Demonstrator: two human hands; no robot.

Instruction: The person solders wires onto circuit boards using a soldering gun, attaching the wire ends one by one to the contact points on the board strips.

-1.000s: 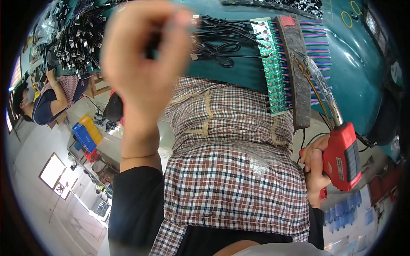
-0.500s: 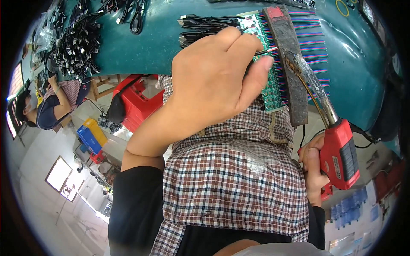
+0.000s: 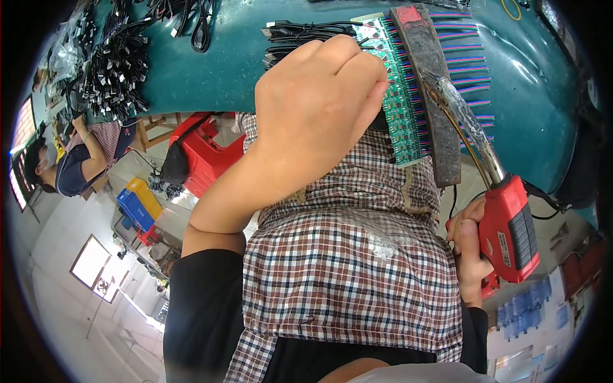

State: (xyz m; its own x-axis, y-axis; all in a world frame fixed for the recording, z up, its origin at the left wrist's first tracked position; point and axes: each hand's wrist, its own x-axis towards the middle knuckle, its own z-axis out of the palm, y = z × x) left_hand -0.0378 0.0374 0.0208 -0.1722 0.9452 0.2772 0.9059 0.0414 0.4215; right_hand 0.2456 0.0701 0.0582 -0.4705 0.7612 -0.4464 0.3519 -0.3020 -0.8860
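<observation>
My left hand (image 3: 319,105) is closed in a pinch above the left edge of a green circuit board panel (image 3: 404,134). A black cable is in its fingers; now they hide nearly all of it, with only a small reddish tip showing. My right hand (image 3: 471,252) grips a red soldering gun (image 3: 511,226) with a black ribbed back. Its metal nozzle and thin feed tube reach up to a dark, worn bar (image 3: 447,150) lying across the board's right side. Striped multicolour wires (image 3: 465,60) stick out to the right from under the bar.
Bundled black cables (image 3: 306,32) lie left of the board on the green table (image 3: 204,80). A big heap of black cables (image 3: 118,70) sits farther left. Beyond the table stand a red stool (image 3: 207,150) and another person (image 3: 80,156) at work.
My left hand has shifted slightly left, its thumb drawn in under the fingers. The cable's bare end, visible over the board before, is now mostly hidden. The soldering gun has hardly moved.
</observation>
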